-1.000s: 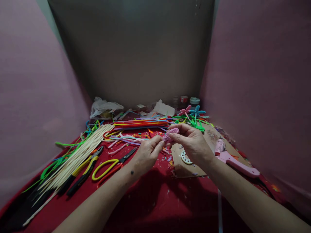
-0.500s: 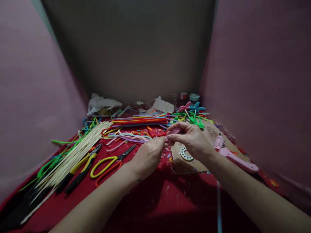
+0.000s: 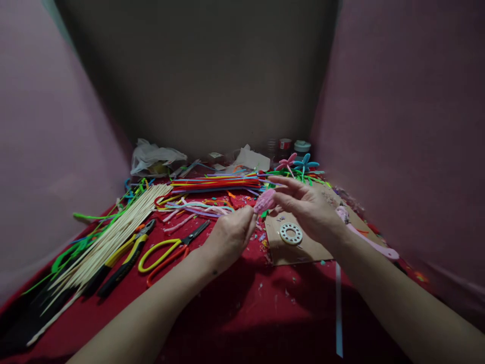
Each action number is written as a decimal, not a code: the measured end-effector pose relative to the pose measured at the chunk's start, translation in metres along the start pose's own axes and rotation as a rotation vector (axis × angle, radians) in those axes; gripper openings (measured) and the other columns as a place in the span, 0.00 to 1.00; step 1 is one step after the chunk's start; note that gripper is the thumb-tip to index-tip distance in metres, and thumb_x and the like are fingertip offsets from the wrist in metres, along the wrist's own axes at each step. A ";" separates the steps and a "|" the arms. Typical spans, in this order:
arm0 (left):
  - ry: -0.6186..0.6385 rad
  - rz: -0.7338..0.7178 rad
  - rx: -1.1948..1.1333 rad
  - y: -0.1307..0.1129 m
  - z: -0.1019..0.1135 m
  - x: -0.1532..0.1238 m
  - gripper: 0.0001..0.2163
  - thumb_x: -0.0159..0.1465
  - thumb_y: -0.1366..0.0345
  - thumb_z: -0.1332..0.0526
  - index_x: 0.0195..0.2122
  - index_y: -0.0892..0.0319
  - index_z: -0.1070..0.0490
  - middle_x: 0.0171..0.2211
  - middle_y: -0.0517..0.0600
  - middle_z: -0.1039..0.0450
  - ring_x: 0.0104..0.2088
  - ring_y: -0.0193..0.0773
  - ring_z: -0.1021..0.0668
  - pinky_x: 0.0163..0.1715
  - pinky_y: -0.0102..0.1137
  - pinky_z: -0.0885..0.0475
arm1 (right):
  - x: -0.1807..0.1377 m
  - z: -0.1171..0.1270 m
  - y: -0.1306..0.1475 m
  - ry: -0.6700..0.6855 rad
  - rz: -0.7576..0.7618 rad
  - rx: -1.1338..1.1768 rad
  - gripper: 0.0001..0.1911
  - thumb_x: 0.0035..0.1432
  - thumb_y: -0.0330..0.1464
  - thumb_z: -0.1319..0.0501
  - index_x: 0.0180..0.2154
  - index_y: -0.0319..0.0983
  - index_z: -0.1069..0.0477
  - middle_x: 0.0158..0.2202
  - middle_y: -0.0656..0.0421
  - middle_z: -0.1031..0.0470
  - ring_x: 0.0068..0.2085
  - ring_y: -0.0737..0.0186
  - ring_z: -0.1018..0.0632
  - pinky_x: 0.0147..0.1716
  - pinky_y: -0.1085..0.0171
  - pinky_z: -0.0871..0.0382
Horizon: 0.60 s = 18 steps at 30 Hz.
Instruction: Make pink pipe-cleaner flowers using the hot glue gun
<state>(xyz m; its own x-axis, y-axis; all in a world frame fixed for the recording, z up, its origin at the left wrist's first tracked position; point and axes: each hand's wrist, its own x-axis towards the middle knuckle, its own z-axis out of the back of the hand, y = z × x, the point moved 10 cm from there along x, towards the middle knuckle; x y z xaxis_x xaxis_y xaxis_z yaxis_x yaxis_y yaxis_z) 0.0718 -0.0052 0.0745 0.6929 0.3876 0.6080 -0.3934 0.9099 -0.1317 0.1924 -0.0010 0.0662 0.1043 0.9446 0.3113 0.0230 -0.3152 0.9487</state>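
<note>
My left hand is curled, its fingertips pinched at the lower end of a small pink pipe-cleaner piece held above the red cloth. My right hand is beside the piece on its right, fingers stretched out and apart, fingertips near or touching its top. Below the right hand a white ring lies on a piece of brown cardboard.
Yellow-handled scissors, pliers and a bundle of wooden skewers lie to the left. Coloured pipe cleaners cross the back, with pink and blue flowers and jars behind. A pink glue gun lies right. Walls enclose three sides.
My right hand has opened from a pinch on the pink piece to stretched fingers. The view has tilted slightly, and the white ring on the cardboard now shows fully.
</note>
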 end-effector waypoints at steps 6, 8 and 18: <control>0.012 0.456 -0.529 0.041 -0.002 -0.004 0.12 0.65 0.61 0.52 0.25 0.59 0.41 0.18 0.41 0.46 0.18 0.27 0.41 0.20 0.25 0.45 | -0.028 0.030 -0.021 0.100 0.004 -0.904 0.23 0.49 0.34 0.37 0.49 0.39 0.32 0.39 0.52 0.27 0.40 0.55 0.27 0.38 0.56 0.32; 0.000 0.551 -0.767 0.048 -0.009 -0.007 0.12 0.64 0.59 0.52 0.26 0.59 0.41 0.17 0.40 0.48 0.17 0.26 0.43 0.17 0.23 0.46 | -0.038 0.027 -0.036 0.199 0.045 -1.054 0.26 0.48 0.33 0.37 0.51 0.39 0.34 0.44 0.50 0.29 0.46 0.51 0.29 0.43 0.53 0.34; -0.057 0.785 -1.255 0.059 -0.031 -0.015 0.10 0.59 0.59 0.43 0.28 0.61 0.35 0.18 0.43 0.36 0.16 0.25 0.34 0.13 0.20 0.41 | -0.032 0.024 -0.016 0.045 0.057 -0.725 0.28 0.48 0.33 0.38 0.53 0.42 0.36 0.40 0.55 0.28 0.41 0.57 0.27 0.40 0.58 0.33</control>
<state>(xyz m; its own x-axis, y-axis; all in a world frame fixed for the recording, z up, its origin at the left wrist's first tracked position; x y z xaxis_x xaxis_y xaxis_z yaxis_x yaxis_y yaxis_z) 0.0564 0.0475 0.0332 0.5196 0.8499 0.0878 0.1402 0.0165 -0.9900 0.2128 -0.0279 0.0396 0.0443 0.9363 0.3483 -0.6470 -0.2388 0.7241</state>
